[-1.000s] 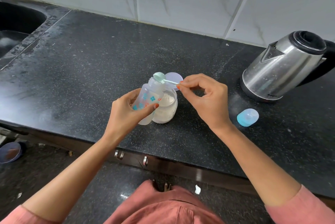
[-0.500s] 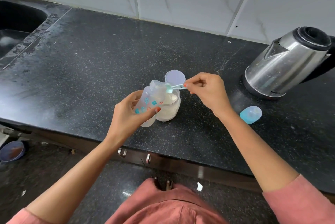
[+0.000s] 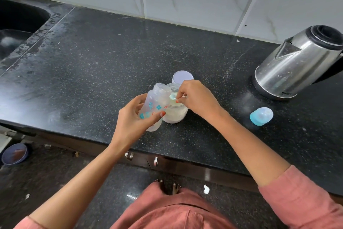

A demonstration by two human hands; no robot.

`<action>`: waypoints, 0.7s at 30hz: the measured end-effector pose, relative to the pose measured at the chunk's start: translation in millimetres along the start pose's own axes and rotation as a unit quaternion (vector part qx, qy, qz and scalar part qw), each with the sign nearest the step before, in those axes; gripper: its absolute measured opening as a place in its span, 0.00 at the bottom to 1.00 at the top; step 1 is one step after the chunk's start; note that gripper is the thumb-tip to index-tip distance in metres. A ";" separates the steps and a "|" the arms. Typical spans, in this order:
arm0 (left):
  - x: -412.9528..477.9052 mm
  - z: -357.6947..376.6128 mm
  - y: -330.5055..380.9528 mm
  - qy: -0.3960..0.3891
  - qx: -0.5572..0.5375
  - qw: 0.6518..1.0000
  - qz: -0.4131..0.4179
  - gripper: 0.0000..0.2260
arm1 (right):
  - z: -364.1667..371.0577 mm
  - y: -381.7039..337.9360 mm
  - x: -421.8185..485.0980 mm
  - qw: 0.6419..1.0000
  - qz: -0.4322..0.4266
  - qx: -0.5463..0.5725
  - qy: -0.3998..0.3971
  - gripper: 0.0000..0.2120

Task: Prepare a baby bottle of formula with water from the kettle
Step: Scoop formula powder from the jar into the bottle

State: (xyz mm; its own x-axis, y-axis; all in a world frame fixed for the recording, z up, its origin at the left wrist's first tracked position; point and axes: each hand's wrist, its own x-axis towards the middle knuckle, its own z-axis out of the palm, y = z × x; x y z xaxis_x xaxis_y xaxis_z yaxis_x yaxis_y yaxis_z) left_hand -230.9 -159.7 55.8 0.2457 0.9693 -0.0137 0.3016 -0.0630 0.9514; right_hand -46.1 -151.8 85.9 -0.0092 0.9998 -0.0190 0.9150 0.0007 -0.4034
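Left hand [image 3: 132, 117] grips the tilted bottle [image 3: 155, 106]; right hand [image 3: 196, 97] pinches the scoop [image 3: 173, 96] in the powder jar [image 3: 176, 112]; kettle [image 3: 298, 63] water and capping seemingly remain.

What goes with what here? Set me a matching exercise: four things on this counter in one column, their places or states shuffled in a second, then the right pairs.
Things:
1. stainless steel kettle
2. translucent blue plastic bottle cap
3. clear plastic baby bottle with blue prints
4. small pale green scoop

Places or states:
A. tilted, held by the left hand
B. lying on the black stone counter, touched by nothing
C. pinched by the right hand at the mouth of the glass jar of white powder
D. standing upright at the counter's right end

Pairs: 1-D, 2-B, 3-A, 4-C.
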 end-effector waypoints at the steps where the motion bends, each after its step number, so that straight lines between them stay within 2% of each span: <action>1: 0.0 -0.2 0.4 -0.002 -0.001 1.000 0.001 0.21 | -1.0 -0.5 1.6 1.000 0.007 0.006 -0.013 0.04; 6: -1.2 0.3 1.5 -0.024 -0.020 0.999 0.014 0.20 | -3.6 -3.2 9.6 0.995 0.026 -0.005 -0.093 0.06; 12: -1.1 1.5 0.4 -0.051 -0.047 0.997 0.023 0.21 | -7.1 -3.8 7.9 0.993 0.040 0.009 -0.115 0.09; 16: -0.2 2.3 1.8 -0.071 -0.053 0.996 0.033 0.22 | -15.5 1.9 5.0 0.995 0.047 0.054 -0.072 0.10; 21: 2.4 5.0 0.1 -0.103 -0.057 0.992 0.043 0.22 | -19.1 16.2 -4.1 0.991 0.086 0.106 0.010 0.06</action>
State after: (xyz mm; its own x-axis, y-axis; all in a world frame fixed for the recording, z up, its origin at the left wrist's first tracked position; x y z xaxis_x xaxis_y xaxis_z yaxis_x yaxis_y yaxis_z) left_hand -225.7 -158.5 54.3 0.4523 0.8917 0.0170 0.1689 -0.1044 0.9801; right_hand -23.5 -155.5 96.9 0.1493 0.9851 -0.0859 0.7966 -0.1712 -0.5797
